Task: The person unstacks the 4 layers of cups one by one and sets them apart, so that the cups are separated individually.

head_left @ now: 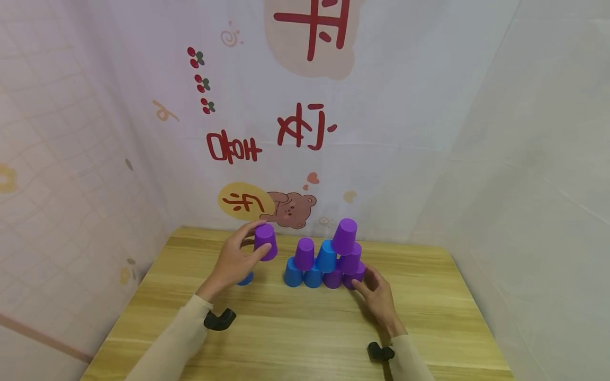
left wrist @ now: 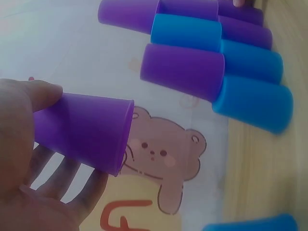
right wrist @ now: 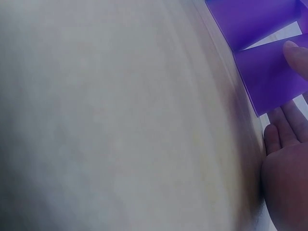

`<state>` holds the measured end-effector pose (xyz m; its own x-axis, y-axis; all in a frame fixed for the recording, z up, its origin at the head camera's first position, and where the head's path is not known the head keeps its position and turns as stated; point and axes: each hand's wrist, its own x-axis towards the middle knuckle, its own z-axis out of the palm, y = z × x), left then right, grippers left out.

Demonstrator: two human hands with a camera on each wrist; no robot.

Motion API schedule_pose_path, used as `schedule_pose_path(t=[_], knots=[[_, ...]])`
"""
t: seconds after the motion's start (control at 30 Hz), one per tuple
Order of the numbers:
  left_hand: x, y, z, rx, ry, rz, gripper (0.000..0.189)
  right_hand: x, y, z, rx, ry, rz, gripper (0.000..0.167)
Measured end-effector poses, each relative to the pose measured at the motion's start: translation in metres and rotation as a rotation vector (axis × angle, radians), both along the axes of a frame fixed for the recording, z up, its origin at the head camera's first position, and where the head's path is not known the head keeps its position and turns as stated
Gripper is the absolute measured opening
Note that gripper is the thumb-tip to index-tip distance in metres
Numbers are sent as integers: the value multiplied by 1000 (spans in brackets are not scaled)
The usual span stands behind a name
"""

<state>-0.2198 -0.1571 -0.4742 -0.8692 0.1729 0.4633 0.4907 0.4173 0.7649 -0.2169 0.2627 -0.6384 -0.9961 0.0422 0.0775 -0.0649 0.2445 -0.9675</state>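
My left hand [head_left: 233, 264] grips a purple cup [head_left: 266, 242], mouth down, above the table left of the stack. In the left wrist view the thumb is on one side of that purple cup [left wrist: 86, 132], fingers on the other. The stack's bottom row has two blue cups [head_left: 293, 273] at left and two purple cups [head_left: 332, 278] at right. Above are a purple cup [head_left: 304, 254], a blue cup [head_left: 326, 256] and a purple cup [head_left: 350, 258], with another purple cup [head_left: 344, 236] on top. My right hand [head_left: 378, 299] holds the bottom row's rightmost purple cup [right wrist: 272, 74] between thumb and fingers.
A blue cup [head_left: 245, 279] stands on the wooden table [head_left: 286, 338], partly hidden by the left hand. Behind the table hangs a white printed cloth [head_left: 381, 132] with a bear and red characters. Cloth walls also flank both sides.
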Motion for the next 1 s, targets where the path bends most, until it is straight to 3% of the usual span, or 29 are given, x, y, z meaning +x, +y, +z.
schedule_pose_path(t=[0.3, 0.67, 1.0], knots=[[8, -21, -5, -12, 7, 53, 59, 0, -1, 3, 3, -18, -8, 57], [17, -50, -15, 34, -77, 149, 59, 1, 0, 2, 0, -4, 4, 56], [24, -77, -19, 41, -35, 242, 59, 0, 0, 3, 11, -9, 0, 57]])
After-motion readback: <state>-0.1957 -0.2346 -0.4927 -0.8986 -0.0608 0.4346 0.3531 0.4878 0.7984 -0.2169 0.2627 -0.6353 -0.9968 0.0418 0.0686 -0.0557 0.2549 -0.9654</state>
